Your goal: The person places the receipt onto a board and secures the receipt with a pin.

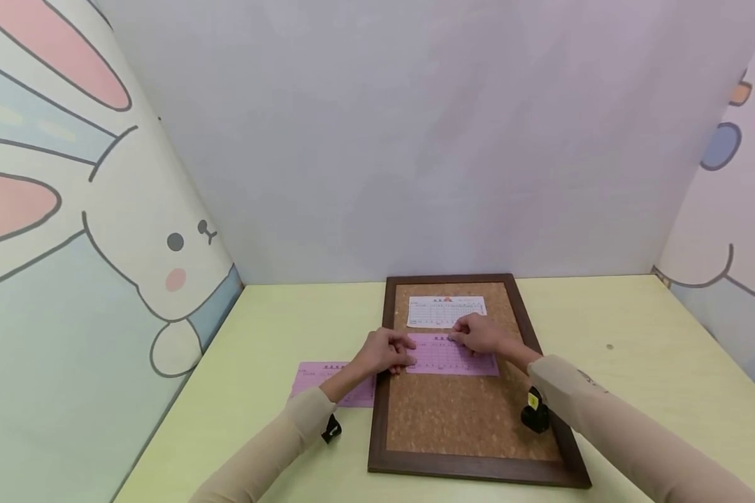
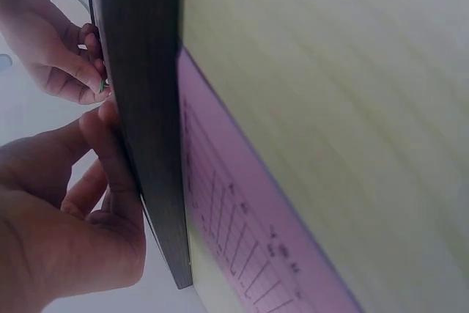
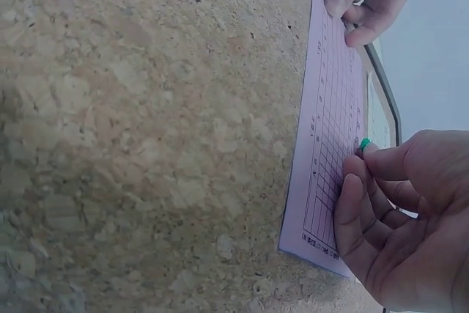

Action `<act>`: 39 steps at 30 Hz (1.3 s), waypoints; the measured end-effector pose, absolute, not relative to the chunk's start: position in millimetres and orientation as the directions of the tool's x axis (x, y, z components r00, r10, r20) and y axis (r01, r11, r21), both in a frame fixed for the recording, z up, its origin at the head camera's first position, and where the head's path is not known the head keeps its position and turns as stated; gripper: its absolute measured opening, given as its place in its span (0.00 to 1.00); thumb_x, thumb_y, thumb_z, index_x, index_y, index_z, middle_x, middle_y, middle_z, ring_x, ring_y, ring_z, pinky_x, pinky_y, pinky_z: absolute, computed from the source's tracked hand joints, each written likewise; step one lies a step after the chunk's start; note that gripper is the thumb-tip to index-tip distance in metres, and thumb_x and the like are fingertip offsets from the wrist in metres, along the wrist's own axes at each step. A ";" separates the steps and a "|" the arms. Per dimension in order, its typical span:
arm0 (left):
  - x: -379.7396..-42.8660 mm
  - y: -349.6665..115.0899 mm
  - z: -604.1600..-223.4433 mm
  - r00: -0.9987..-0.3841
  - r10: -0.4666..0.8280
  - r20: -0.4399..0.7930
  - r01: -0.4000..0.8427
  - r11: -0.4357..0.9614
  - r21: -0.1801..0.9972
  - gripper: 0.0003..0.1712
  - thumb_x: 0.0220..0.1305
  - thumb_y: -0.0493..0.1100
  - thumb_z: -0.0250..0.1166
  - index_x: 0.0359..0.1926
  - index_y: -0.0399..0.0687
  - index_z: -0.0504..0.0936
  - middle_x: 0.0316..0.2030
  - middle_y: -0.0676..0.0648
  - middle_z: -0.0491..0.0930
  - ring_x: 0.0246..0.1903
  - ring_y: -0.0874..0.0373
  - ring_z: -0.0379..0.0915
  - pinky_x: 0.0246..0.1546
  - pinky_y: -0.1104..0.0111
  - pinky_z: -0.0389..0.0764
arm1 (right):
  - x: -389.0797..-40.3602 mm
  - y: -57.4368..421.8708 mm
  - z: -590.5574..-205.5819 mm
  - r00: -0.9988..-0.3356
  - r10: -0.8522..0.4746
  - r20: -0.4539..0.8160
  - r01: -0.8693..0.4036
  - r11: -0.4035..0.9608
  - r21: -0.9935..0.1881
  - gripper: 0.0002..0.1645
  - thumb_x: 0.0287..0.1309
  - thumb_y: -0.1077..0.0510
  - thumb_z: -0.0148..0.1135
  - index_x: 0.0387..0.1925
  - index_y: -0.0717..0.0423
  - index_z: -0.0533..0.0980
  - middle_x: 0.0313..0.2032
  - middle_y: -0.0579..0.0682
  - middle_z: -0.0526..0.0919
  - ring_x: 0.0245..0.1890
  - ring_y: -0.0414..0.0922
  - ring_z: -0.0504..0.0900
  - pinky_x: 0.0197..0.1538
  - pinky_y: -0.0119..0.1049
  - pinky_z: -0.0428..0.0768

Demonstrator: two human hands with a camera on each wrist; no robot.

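A pink printed form (image 1: pixel 437 360) lies on a cork board (image 1: pixel 459 423) with a dark wooden frame. My left hand (image 1: pixel 382 351) rests its fingers on the form's left edge, holding it against the cork. Over the form's top edge, my right hand (image 1: pixel 480 334) pinches a green push pin (image 3: pixel 365 143) between thumb and fingers. Whether the pin's point has entered the cork is hidden. A white form (image 1: pixel 443 312) sits on the board just above the pink one, with a small red-orange spot at its top edge.
Another pink form (image 1: pixel 310 379) lies on the pale yellow table (image 1: pixel 308 314), left of the board and partly under my left forearm. A grey wall (image 1: pixel 377 154) stands behind the table. Side walls with cartoon drawings (image 1: pixel 132 230) flank it.
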State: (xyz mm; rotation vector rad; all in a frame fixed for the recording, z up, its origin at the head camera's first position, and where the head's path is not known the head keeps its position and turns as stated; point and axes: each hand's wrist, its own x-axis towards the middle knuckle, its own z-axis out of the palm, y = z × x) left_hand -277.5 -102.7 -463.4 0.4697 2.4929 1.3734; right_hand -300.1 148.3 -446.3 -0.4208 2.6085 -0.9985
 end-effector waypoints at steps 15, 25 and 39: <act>-279.4 -101.9 -461.3 -0.908 0.414 -0.064 0.162 0.488 0.858 0.08 0.60 0.32 0.73 0.41 0.34 0.87 0.17 0.50 0.80 0.12 0.65 0.72 0.16 0.75 0.76 | -298.3 140.1 -438.9 -0.931 -0.281 -0.233 -0.081 0.783 -0.617 0.11 0.74 0.58 0.58 0.43 0.63 0.81 0.25 0.48 0.77 0.24 0.39 0.74 0.27 0.30 0.72; -279.4 -103.6 -459.5 -0.910 0.403 -0.101 0.122 0.493 0.861 0.09 0.60 0.32 0.73 0.42 0.34 0.87 0.17 0.51 0.79 0.12 0.65 0.72 0.17 0.75 0.76 | -305.7 139.0 -436.3 -0.909 -0.309 -0.281 -0.059 0.761 -0.646 0.10 0.72 0.60 0.59 0.39 0.63 0.82 0.27 0.49 0.78 0.24 0.40 0.77 0.27 0.30 0.76; -280.8 -105.2 -460.8 -0.908 0.408 -0.098 0.126 0.488 0.864 0.09 0.60 0.31 0.73 0.42 0.33 0.87 0.17 0.50 0.79 0.12 0.64 0.72 0.16 0.76 0.75 | -305.6 138.7 -429.6 -0.896 -0.335 -0.290 -0.069 0.751 -0.656 0.11 0.73 0.61 0.58 0.37 0.64 0.82 0.24 0.48 0.78 0.23 0.39 0.77 0.27 0.30 0.76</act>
